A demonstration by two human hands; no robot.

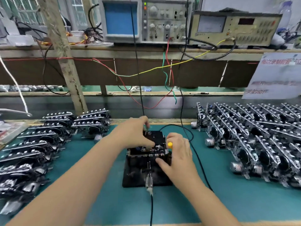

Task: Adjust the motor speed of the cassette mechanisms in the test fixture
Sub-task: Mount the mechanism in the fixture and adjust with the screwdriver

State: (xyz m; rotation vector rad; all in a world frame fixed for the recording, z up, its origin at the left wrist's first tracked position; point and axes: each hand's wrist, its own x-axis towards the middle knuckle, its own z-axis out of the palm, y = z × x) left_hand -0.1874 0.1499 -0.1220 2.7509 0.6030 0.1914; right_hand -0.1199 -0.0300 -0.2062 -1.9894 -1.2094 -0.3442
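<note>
A black test fixture (pixel 143 175) sits on the green mat in the middle of the bench, with a cassette mechanism (pixel 154 137) seated in its top. My left hand (pixel 135 132) lies over the mechanism's left and far side, fingers curled around its edges. My right hand (pixel 178 154) is at the mechanism's right side and grips a small screwdriver with a yellow handle (pixel 169 144); its thumb presses on the fixture's front edge. The screwdriver's tip is hidden behind the mechanism.
Rows of cassette mechanisms lie on the left (pixel 32 147) and stand on the right (pixel 254 137). An oscilloscope (pixel 143 20) and a meter unit (pixel 234 28) stand on the shelf behind. Coloured wires hang down, and a black cable (pixel 151 209) runs from the fixture's front.
</note>
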